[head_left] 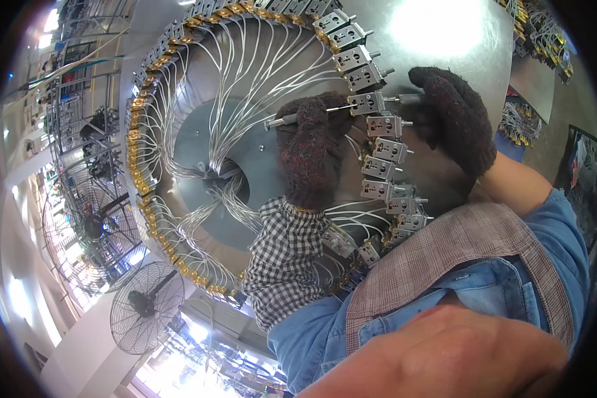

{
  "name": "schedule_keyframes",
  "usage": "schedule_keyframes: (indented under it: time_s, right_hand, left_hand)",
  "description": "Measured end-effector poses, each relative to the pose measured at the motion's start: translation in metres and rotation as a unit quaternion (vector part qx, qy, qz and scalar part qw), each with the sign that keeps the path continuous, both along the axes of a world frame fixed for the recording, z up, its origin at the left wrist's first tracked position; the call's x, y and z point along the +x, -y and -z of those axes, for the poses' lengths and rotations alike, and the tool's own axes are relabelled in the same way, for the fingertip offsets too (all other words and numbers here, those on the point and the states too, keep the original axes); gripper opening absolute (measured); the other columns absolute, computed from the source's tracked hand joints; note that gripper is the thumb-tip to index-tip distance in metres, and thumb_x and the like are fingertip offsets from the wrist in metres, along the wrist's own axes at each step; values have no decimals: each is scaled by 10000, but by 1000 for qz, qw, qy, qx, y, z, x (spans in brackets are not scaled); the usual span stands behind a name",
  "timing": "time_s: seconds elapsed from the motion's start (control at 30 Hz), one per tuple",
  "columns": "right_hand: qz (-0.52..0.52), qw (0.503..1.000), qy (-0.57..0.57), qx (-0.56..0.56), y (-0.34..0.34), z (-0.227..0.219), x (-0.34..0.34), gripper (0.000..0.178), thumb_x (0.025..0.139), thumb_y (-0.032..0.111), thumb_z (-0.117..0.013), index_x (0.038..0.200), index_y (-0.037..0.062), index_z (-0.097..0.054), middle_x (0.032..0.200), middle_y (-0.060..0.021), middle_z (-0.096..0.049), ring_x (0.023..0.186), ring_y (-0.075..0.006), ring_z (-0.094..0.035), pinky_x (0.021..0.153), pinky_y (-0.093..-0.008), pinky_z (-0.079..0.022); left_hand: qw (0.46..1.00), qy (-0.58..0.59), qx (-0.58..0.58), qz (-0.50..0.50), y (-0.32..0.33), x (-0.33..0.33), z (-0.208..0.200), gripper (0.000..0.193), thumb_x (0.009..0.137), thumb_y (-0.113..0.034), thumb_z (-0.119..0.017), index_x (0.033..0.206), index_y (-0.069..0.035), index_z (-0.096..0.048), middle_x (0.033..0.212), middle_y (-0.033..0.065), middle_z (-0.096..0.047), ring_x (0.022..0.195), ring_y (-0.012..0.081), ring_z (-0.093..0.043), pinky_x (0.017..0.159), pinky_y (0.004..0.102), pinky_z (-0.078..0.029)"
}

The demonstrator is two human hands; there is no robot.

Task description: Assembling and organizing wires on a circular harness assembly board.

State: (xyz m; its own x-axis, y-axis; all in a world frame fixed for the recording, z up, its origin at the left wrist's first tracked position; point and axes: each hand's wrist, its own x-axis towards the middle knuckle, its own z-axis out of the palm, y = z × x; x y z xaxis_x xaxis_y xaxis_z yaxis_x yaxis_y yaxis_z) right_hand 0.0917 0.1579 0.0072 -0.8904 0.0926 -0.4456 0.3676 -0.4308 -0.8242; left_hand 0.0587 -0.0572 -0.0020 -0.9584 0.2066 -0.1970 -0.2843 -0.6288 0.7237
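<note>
My left hand [308, 152], in a dark knitted glove, is closed around a slim screwdriver-like tool [282, 121]. Its thin shaft points right, with the tip at a small silver metal block [367, 103] on the ring. On the block's outer side my right hand [461, 116], gloved the same way, curls round a grey cylindrical tool [408, 99] in line with the block's pin; its far end is hidden by the glove. More silver blocks [387, 126] with pins pointing outward stand along the rim, above and below this one.
White wires [235, 86] fan from a central hole in the round metal table [265, 66] to brass-coloured fittings [136, 139] around the ring. A caged fan [146, 302] stands at lower left. More wired parts [521, 123] hang at the right.
</note>
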Motion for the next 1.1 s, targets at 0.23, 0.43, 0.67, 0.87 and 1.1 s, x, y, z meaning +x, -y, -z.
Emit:
schedule_keyframes:
  time_s: [0.23, 0.43, 0.67, 0.87, 1.1]
  right_hand:
    - [7, 996, -77, 47, 2, 4, 2, 383, 897, 312, -556, 1163, 37, -547, 725, -56, -567, 580, -117, -537, 469, -241, -418]
    - [-10, 997, -67, 26, -2, 4, 1, 372, 907, 231, -536, 1206, 12, -509, 730, -63, -567, 623, -128, -546, 524, -263, -441]
    - [-56, 995, -44, 71, -5, 1, -1, 421, 918, 297, -495, 1229, 16, -455, 947, -119, -642, 736, -157, -608, 529, -230, -419]
    - [-76, 996, -13, 48, -9, 0, -4, 414, 898, 332, -530, 1173, 23, -515, 902, -107, -649, 643, -123, -577, 489, -210, -392]
    - [-11, 996, -61, 67, -1, 5, 0, 366, 916, 309, -501, 1147, 31, -557, 642, -39, -543, 458, -91, -475, 403, -223, -355]
  left_hand:
    - [942, -174, -284, 50, 3, 0, 2, 226, 945, -132, -476, 1115, -9, -390, 1109, 186, -530, 1000, 280, -577, 848, 410, -522]
    - [998, -38, -41, 31, 3, 1, 2, 215, 950, -152, -466, 1102, -6, -420, 1121, 188, -529, 1015, 280, -577, 849, 397, -518]
    - [999, -12, -14, 35, 2, -1, 1, 206, 959, -171, -448, 1094, -16, -426, 1098, 176, -545, 1024, 279, -569, 879, 406, -502]
    - [997, -39, -57, 32, 1, 1, -1, 231, 957, -189, -460, 1098, -8, -426, 1101, 167, -544, 1020, 277, -569, 889, 402, -497]
    - [980, -96, -176, 1, -3, 1, 2, 156, 914, -136, -516, 1023, -26, -520, 1056, 186, -578, 934, 346, -602, 771, 488, -538]
